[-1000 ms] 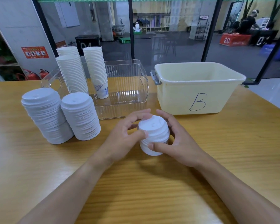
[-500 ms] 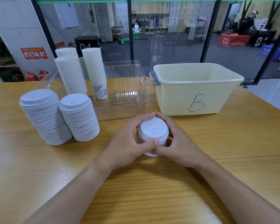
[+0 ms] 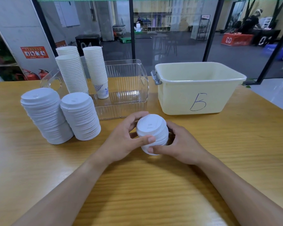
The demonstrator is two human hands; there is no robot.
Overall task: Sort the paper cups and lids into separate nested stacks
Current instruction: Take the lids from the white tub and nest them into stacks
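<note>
I log white throughout: the lid stack [image 3: 152, 132] in hand, two lid stacks [image 3: 81, 116] and the cup stacks [image 3: 72, 74] left of the pale-yellow bin [image 3: 198, 97], which bears a dark handwritten "B". One cup stack's bottom cup [image 3: 102, 91] shows a blue print; the tray [image 3: 126, 95] left of the bin is clear and ribbed, the table [image 3: 235, 152] honey-yellow woodgrain.

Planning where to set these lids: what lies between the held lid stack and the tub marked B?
Head view: only bare table between the held lid stack and the tub.
</note>
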